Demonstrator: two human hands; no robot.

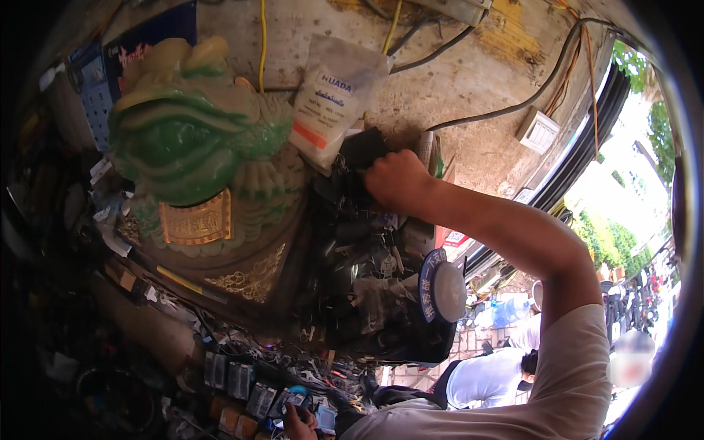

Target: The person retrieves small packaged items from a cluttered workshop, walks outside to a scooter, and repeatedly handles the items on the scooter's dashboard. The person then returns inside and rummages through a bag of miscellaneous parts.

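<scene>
My right arm stretches up and across the shelf. At its end my right hand [398,180] is closed among dark items beside a black box-like object [363,149]; what its fingers hold is hidden. To its left leans a clear plastic bag of whitish contents [326,110] with an orange stripe. Low in the picture my left hand [299,423] shows only in part, its fingers curled round something small and dark that I cannot make out. Close by it lie several small boxed parts [260,400] and a blue ring-shaped thing [297,394].
A large green and cream carved figure [194,143] with a gold plaque fills the left. A round white-topped stand [447,291] rises right of the dark clutter. Cables [506,110] run along the stained wall. Outside at lower right, a person in a white top [484,378] bends.
</scene>
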